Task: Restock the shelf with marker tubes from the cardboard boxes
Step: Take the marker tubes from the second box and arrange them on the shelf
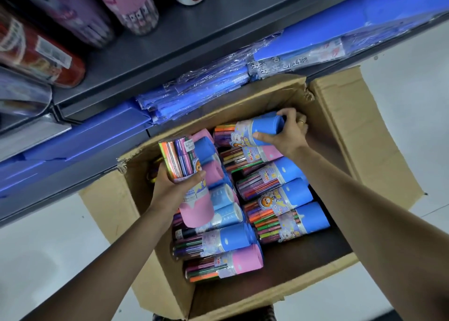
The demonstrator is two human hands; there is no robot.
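Two marker tubes (pixel 257 131), one per hand (pixel 289 136).

Top edge chops off the tubes on the shelf (pixel 155 60), and the red tube (pixel 41 53) at the left is all blur, label unreadable. Left hand (pixel 170 189) covers the middle of its pink-capped tube (pixel 187 175). Lower layers in the cardboard box (pixel 116 199) are buried, can't count them.

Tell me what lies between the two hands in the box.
In the head view, blue-capped and pink-capped marker tubes lie in the cardboard box between left hand and right hand.
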